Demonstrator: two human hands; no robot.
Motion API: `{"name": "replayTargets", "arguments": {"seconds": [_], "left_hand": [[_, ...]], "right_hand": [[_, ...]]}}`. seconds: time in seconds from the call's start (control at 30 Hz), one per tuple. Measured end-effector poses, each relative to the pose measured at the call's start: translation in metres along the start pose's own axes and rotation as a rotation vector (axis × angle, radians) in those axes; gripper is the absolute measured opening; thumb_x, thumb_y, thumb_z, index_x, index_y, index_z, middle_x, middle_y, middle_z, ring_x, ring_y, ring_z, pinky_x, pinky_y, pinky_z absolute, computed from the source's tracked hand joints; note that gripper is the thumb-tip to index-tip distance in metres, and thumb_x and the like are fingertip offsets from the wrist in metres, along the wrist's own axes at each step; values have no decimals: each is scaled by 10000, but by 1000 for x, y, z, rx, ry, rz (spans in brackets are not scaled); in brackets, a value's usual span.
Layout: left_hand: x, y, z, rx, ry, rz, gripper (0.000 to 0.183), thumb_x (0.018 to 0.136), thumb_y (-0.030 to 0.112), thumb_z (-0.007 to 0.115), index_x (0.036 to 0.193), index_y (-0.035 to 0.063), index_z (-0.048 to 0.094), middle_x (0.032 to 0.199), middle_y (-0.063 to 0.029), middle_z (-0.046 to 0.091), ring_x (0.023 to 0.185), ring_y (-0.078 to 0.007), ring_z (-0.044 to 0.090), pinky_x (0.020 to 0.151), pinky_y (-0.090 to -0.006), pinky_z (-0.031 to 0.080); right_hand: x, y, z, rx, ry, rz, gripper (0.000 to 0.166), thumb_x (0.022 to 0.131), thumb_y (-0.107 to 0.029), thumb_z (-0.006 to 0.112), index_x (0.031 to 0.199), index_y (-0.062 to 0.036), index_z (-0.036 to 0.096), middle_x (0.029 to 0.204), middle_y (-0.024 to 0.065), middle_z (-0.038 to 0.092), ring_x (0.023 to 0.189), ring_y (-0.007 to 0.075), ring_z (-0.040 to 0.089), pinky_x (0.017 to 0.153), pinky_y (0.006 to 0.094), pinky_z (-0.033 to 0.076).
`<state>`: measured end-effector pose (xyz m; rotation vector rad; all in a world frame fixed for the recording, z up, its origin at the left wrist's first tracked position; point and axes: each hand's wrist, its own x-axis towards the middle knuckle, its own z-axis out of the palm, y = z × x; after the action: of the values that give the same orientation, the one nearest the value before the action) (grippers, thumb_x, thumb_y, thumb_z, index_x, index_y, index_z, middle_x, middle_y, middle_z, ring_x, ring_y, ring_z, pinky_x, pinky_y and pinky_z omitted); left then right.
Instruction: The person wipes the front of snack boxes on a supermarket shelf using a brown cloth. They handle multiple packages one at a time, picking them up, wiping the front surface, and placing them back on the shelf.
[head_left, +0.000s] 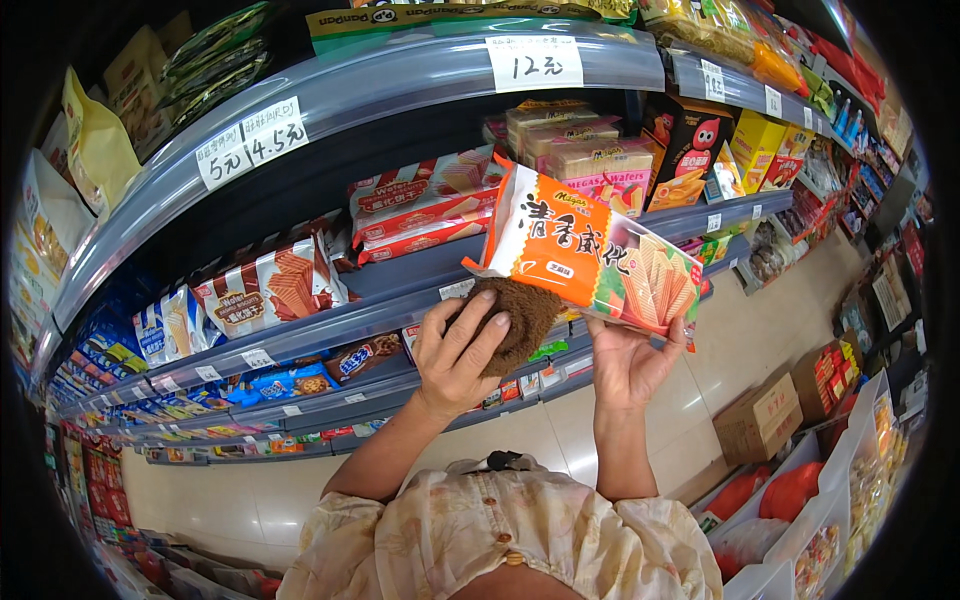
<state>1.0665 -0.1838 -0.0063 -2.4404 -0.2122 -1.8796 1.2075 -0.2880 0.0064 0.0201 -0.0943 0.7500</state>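
Observation:
My left hand (461, 349) grips a bunched brown cloth (517, 319), which touches or lies just below the lower left edge of a wafer packet. That orange and white packet (592, 251) bears writing and pictures of wafers. My right hand (634, 352) holds it from below near its right end, tilted in front of the shelf. Behind it, pink-labelled wafer packs (600, 161) stand stacked on the shelf. Red and white wafer packets (424, 195) lie to the left, and a brown and white wafer packet (266, 289) sits further left.
The shelf's grey front edge (405, 307) runs close behind my hands. An upper shelf edge (420, 64) with price tags juts out above. Boxed snacks (690, 154) stand at right. Cardboard cartons (761, 416) and clear-walled bins (806, 517) are on the right across the tiled floor (555, 431).

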Motion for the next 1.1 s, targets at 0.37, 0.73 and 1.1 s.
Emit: {"name": "replayTargets", "arguments": {"seconds": [0.37,0.73,1.1], "left_hand": [[-7,19,2,-88,-156,-23,438,557,140,665,983,82,583,1053,-93,557,786,-272,510,646,-350,450],[-24,16,-2,-112,-318,-166,445,536,52,653,977,69,592,1010,-76,575,766,-252,513,621,-329,459],[-6,12,-22,-519,-80,-686,430,620,-42,608,1043,-24,537,1070,-165,542,899,-236,539,797,-309,413]], "right_hand": [[-5,11,-3,60,28,6,561,751,-292,565,1244,-114,362,1285,89,375,1189,255,341,980,517,238],[8,-30,-18,9,157,-6,501,818,-384,472,1257,-164,375,1298,60,369,1194,261,337,975,512,255],[11,-39,-35,-25,144,37,438,850,-368,440,1228,-148,412,1234,55,443,1136,240,407,966,486,286]]}}
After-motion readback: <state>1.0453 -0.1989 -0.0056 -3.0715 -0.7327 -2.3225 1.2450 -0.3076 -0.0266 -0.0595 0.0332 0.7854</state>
